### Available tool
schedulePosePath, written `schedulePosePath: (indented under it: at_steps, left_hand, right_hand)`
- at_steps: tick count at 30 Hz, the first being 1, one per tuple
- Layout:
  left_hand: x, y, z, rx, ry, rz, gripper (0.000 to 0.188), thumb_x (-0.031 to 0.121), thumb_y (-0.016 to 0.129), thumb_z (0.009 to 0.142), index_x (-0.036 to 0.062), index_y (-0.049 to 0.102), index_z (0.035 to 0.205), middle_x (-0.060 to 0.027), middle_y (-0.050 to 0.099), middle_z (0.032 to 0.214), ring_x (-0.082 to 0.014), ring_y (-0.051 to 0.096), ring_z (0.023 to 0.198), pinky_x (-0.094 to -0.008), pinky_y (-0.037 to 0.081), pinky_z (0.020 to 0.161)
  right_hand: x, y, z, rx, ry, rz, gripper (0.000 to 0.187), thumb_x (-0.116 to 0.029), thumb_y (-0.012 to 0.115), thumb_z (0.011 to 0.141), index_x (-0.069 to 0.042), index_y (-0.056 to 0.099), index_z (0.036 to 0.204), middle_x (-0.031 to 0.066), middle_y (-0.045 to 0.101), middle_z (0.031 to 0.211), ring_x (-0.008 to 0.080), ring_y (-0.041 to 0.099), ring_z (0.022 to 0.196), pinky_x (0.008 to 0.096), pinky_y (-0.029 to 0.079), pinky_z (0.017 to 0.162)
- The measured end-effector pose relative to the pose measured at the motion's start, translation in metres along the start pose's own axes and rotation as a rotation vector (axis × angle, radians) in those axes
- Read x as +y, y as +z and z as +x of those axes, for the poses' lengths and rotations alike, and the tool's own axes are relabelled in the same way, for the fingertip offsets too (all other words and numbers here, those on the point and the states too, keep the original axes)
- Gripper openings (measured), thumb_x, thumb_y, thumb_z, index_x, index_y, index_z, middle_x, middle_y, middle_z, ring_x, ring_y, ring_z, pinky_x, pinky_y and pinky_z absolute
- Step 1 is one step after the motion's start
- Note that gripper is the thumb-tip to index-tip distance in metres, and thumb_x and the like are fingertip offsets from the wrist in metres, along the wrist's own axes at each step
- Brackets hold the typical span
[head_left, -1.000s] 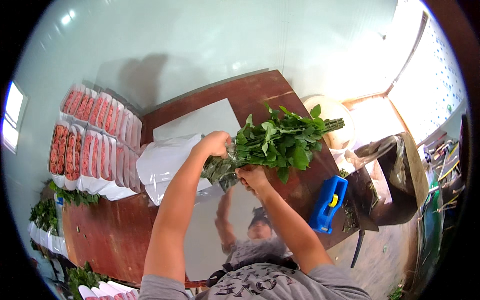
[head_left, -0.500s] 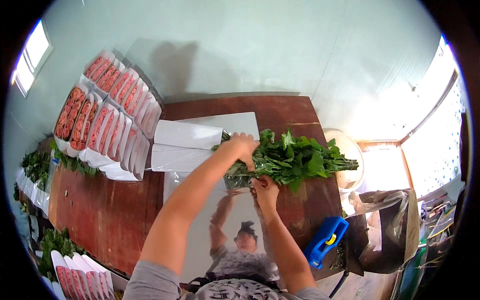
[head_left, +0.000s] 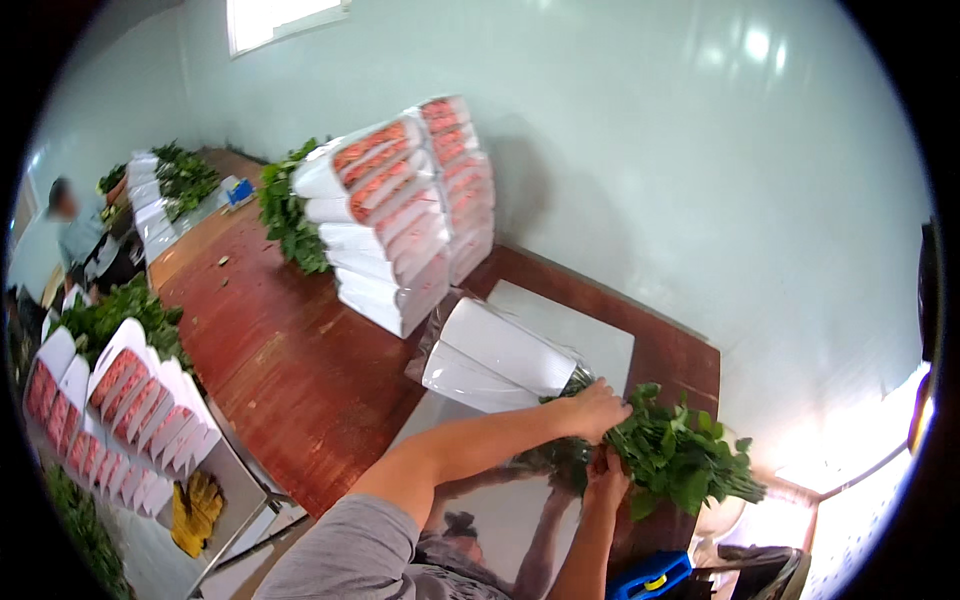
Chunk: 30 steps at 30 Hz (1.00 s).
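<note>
Head view: the wrapped bunch of flowers [head_left: 560, 405] lies on a pale glossy sheet [head_left: 590, 335] at the near right end of the red-brown desk [head_left: 290, 370]. Its long axis runs from upper left to lower right: the white paper and clear film sleeve [head_left: 495, 355] points toward the desk's middle, and the leafy green stems [head_left: 685, 465] fan out toward the right edge.

Both hands meet at the waist of the bunch, where the sleeve ends and the leaves begin. The left hand [head_left: 597, 408] comes in along the forearm from the lower left and lies over the top of the bunch, fingers curled down around it and clamped on the stems. The right hand [head_left: 605, 478] comes up from below, just under the left one, its fingers closed about the same stems on the near side; how tightly cannot be told, since the leaves hide the fingertips. The two hands are touching or nearly so, the left a little nearer the sleeve, the right nearer the foliage.

Beyond the bunch, well apart from it, a stack of finished wrapped bunches [head_left: 410, 215] with pink-red heads stands against the wall. More wrapped bunches [head_left: 120, 400] lie at the left, beside yellow gloves [head_left: 195, 510]. A blue tool [head_left: 648, 578] sits near the right elbow. Another person [head_left: 65, 225] works at the far left
</note>
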<state>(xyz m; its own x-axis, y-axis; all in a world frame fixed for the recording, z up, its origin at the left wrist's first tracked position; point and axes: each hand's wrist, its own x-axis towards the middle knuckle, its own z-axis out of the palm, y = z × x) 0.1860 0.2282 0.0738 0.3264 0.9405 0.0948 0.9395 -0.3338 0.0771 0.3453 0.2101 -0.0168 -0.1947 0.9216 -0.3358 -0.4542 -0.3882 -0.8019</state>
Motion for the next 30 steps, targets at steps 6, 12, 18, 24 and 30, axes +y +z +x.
schedulePosePath:
  at_steps: [6,12,18,24,30]
  left_hand:
    - [0.022,-0.123,-0.128,0.446,-0.097,-0.129,0.073,0.029,0.073,0.064,-0.0015,0.05,0.126,-0.0147,0.063,0.104,-0.0321,0.058,0.099,-0.043,0.041,0.089]
    - [-0.014,-0.206,-0.306,0.814,-0.336,-0.791,0.068,0.02,0.079,0.067,-0.0036,0.051,0.125,-0.012,0.065,0.108,-0.021,0.061,0.096,-0.0322,0.047,0.086]
    - [-0.079,-0.186,-0.45,1.258,-0.497,-1.356,0.051,0.007,0.072,0.076,-0.0015,0.052,0.123,-0.0086,0.063,0.109,-0.0152,0.061,0.091,-0.0297,0.049,0.084]
    - [-0.186,-0.117,-0.548,1.718,-0.661,-1.626,0.042,0.015,0.068,0.083,0.0004,0.054,0.12,-0.0082,0.063,0.106,-0.0193,0.063,0.09,-0.0342,0.053,0.08]
    - [-0.29,0.008,-0.609,1.97,-0.828,-1.697,0.044,0.023,0.072,0.081,-0.0002,0.057,0.116,-0.0099,0.066,0.103,-0.0217,0.064,0.09,-0.0351,0.053,0.082]
  right_hand:
    - [-0.074,0.072,-0.104,-0.277,-0.481,-0.467,0.017,-0.014,0.063,0.09,0.001,0.062,0.097,0.0072,0.065,0.079,0.0117,0.058,0.062,0.0246,0.043,0.054]
    - [-0.077,0.193,-0.208,-0.646,-0.759,-0.48,0.019,-0.008,0.062,0.088,0.002,0.063,0.103,0.0055,0.064,0.079,0.0097,0.06,0.063,0.0217,0.045,0.056]
    - [-0.001,0.191,-0.216,-0.745,-0.402,-0.664,0.019,0.0,0.06,0.085,0.003,0.065,0.103,0.0073,0.067,0.087,0.0106,0.061,0.066,0.0213,0.047,0.061]
    - [0.05,0.171,-0.201,-0.549,-0.108,-0.973,0.035,-0.022,0.06,0.089,-0.002,0.06,0.117,0.0111,0.064,0.111,0.0205,0.064,0.091,0.0348,0.052,0.073]
    - [0.097,0.184,-0.216,-0.474,-0.136,-1.018,0.023,-0.016,0.057,0.09,0.002,0.065,0.102,0.0106,0.067,0.092,0.017,0.064,0.071,0.0281,0.051,0.058]
